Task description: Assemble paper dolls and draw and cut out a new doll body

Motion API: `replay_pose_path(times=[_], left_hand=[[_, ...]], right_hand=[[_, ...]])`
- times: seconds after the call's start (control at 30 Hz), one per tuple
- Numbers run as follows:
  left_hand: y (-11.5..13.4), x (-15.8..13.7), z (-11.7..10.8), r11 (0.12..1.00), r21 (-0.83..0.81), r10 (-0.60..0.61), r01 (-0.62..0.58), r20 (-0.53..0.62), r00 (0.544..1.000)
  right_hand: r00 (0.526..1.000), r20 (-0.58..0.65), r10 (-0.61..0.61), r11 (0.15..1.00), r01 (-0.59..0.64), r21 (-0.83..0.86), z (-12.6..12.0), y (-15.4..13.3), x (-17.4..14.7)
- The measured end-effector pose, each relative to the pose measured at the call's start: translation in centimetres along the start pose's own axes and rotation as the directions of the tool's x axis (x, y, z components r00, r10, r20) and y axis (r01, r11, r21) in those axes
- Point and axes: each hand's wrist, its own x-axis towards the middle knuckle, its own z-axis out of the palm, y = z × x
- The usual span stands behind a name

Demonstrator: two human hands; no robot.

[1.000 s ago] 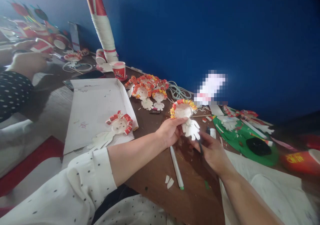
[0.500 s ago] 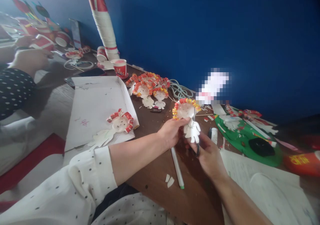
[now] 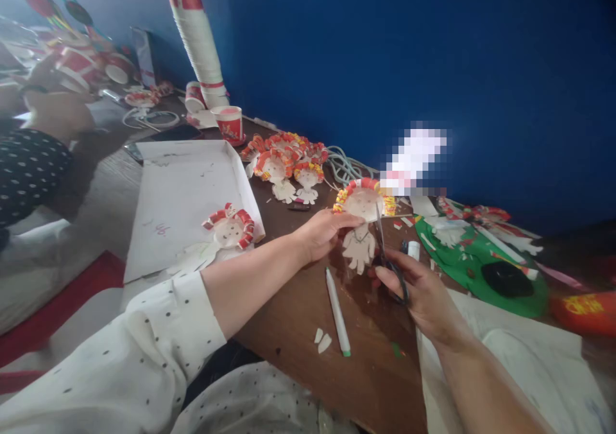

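Paper doll: curls on, body cut; seems nearly done, remaining trimming unclear. Left hand pinches it, 9 o'clock; right hand grips scissors, 4 o'clock.

White doll, red-and-yellow fringe

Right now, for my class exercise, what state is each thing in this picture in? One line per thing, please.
Paper doll, gripped in the left hand
Scissors, held in the right hand, blades upward; opening hard to judge
White tray, open-topped
Front red cup, upright
Tall cup stack, nested
White marker, lying down; capped or not unclear
Dolls at the back, heaped together
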Motion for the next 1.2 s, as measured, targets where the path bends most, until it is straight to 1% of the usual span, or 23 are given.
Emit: replay_pose_path(times=[0.13, 0.2, 0.3, 0.4, 0.5, 0.6, 0.7, 0.83, 0.93, 1.07, 1.13, 1.2], left_hand=[[0.8, 0.0, -0.4, 0.996, 0.090, -0.007, 0.001, 0.060, 0.998], [1.3, 0.1, -0.5, 0.988, 0.150, -0.040, 0.029, 0.068, 0.997], [1.8, 0.2, -1.0, 0.971, 0.231, -0.072, 0.055, 0.067, 0.995], [2.2, 0.4, -1.6, 0.949, 0.312, -0.071, 0.039, 0.093, 0.993], [2.6, 0.4, -2.0, 0.916, 0.395, -0.115, 0.063, 0.108, 0.987], [3.0, 0.2, -2.1, 0.903, 0.415, -0.167, 0.108, 0.109, 0.980], [3.4, 0.0, -2.0, 0.896, 0.418, -0.203, 0.148, 0.089, 0.975], [3.6, 0.0, -2.0, 0.854, 0.488, -0.244, 0.179, 0.071, 0.967], [3.7, 0.0, -2.3, 0.836, 0.508, -0.304, 0.206, 0.116, 0.946], [3.8, -0.1, -2.6, 0.799, 0.562, -0.369, 0.214, 0.178, 0.912], [3.8, -0.1, -2.8, 0.790, 0.579, -0.380, 0.203, 0.202, 0.903], [3.7, 0.0, -3.0, 0.790, 0.582, -0.381, 0.193, 0.221, 0.898]], right_hand=[[0.991, 0.123, 0.060, 0.998, -0.062, 0.013, -1.3, 0.4, 0.1], [0.982, 0.173, 0.080, 0.997, -0.080, -0.007, -2.0, 0.5, 0.1], [0.963, 0.256, 0.087, 0.996, -0.080, -0.040, -3.1, 0.5, 0.3], [0.944, 0.315, 0.095, 0.995, -0.081, -0.059, -4.1, 0.5, 0.4], [0.934, 0.333, 0.128, 0.991, -0.108, -0.079, -5.0, 0.5, 0.5], [0.931, 0.333, 0.150, 0.986, -0.118, -0.115, -5.8, 0.2, 0.7], [0.919, 0.345, 0.193, 0.971, -0.126, -0.205, -6.6, -0.1, 0.8], [0.899, 0.372, 0.232, 0.948, -0.123, -0.293, -7.5, 0.1, 1.0], [0.882, 0.400, 0.250, 0.946, -0.135, -0.294, -8.0, 0.6, 1.2], [0.847, 0.464, 0.260, 0.954, -0.151, -0.259, -8.1, 0.6, 1.3], [0.838, 0.470, 0.278, 0.950, -0.167, -0.265, -8.0, 0.3, 1.2], [0.842, 0.450, 0.298, 0.939, -0.173, -0.298, -7.7, 0.0, 1.1]])
